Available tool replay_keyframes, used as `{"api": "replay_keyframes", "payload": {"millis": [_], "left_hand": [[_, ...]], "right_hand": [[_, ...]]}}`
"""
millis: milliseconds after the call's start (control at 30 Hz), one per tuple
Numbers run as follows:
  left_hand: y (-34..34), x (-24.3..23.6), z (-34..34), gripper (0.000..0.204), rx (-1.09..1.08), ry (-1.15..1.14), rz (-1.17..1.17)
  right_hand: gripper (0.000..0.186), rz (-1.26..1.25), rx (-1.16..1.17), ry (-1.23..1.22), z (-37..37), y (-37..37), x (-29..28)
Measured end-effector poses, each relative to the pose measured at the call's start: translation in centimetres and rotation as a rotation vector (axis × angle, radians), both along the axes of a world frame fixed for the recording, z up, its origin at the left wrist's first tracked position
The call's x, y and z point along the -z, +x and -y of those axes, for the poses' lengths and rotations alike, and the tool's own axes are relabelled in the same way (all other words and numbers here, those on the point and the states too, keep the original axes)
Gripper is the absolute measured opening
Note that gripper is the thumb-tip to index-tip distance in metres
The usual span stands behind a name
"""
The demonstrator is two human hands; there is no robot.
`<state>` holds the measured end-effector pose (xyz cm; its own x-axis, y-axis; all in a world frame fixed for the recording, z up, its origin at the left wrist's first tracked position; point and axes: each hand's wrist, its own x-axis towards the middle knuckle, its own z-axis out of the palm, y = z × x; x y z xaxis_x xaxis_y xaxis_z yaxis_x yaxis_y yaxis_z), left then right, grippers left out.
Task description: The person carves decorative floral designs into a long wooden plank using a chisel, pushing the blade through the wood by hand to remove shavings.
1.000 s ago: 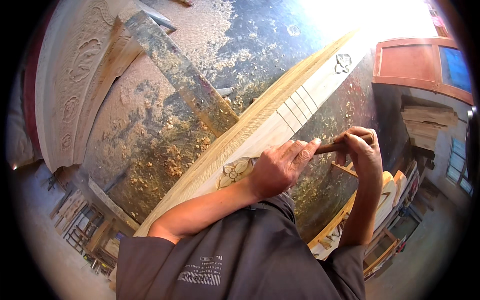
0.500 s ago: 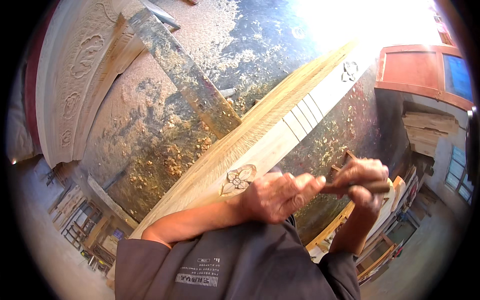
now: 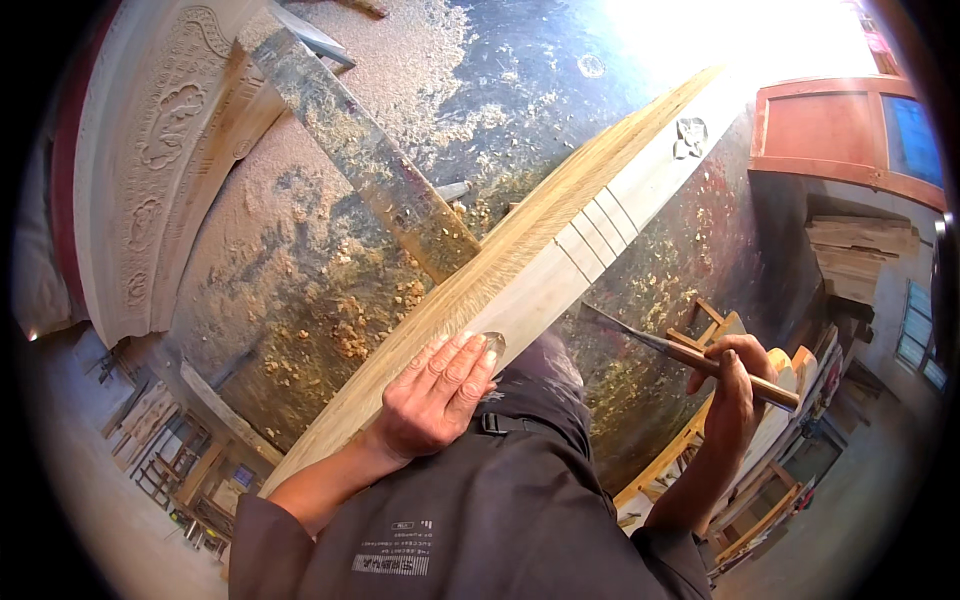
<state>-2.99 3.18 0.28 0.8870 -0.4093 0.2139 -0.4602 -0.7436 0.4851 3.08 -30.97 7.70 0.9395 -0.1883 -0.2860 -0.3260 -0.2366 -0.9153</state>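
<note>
Left hand [image 3: 435, 395] lies flat and open on the plank [image 3: 520, 280], palm down, fingers together and pointing up along the wood. It holds nothing; it only presses. Its fingertips nearly cover a small carved flower, of which only a corner shows by the index finger, so I cannot tell how much of the carving is finished.

Left of the plank, the floor [image 3: 300, 260] is covered with sawdust and chips, and a carved panel [image 3: 140, 170] stands at the far left edge. A darker beam [image 3: 370, 165] lies across the floor and meets the plank near its middle.

The plank itself runs diagonally from the lower left to the bright upper right. It has pencil lines [image 3: 600, 235] across it, and a second flower [image 3: 690, 137] is drawn near the far end.

Right hand [image 3: 735, 385] is closed around the wooden handle of a chisel [image 3: 680, 350]. The blade points left toward the plank but is apart from it, in the air.

To carve well here, I think the flat hand should press firmly and stay behind the blade's edge, never in front. The chisel should come down at a low angle and take thin cuts along the grain.
</note>
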Motion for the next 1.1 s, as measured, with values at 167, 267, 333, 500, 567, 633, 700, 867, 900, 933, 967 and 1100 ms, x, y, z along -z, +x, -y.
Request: {"api": "replay_keyframes", "payload": {"millis": [167,267,333,500,567,633,700,867,900,933,967,1100], "left_hand": [[0.8,-0.2,0.6,0.038,0.071,0.039,-0.063],[1.3,-0.6,0.4,0.036,0.227,-0.039,-0.022],[0.2,0.4,0.3,0.036,0.307,-0.215,0.044],[-0.8,0.5,0.5,0.039,0.077,-0.097,0.100],[-0.2,-0.3,0.7,0.041,-0.004,0.110,0.069],[0.3,0.5,0.9,0.038,-0.033,0.109,0.097],[0.5,0.3,0.8,0.033,0.014,0.100,0.060],[-0.6,0.7,-0.2,0.035,0.217,-0.143,0.130],[-0.5,0.8,-0.2,0.034,0.213,-0.149,0.140],[-0.5,0.9,-0.3,0.033,0.207,-0.155,0.150],[-0.3,0.7,-0.2,0.032,0.200,-0.152,0.169],[-0.1,0.6,0.9,0.038,0.208,-0.077,0.119]], "right_hand": [[0.025,0.020,-0.073,0.039,-1.7,-0.1,-0.4],[0.026,0.033,-0.074,0.011,-1.9,-0.4,-0.7],[0.027,0.035,-0.088,0.011,-1.8,-0.5,-0.8],[0.034,-0.005,-0.144,0.068,-1.9,-1.7,-0.1],[0.041,-0.029,-0.143,0.129,-2.4,-2.4,0.5],[0.044,-0.041,-0.148,0.124,-2.8,-3.2,0.8],[0.045,-0.047,-0.130,0.115,-3.1,-3.9,0.8],[0.048,-0.038,-0.100,0.099,-2.9,-5.8,1.1],[0.048,-0.031,-0.100,0.103,-2.9,-6.1,1.1],[0.046,-0.032,-0.102,0.088,-3.4,-6.4,1.0],[0.044,-0.030,-0.106,0.114,-3.9,-6.4,0.8],[0.040,-0.056,-0.104,0.151,-4.2,-7.6,2.2]]}}
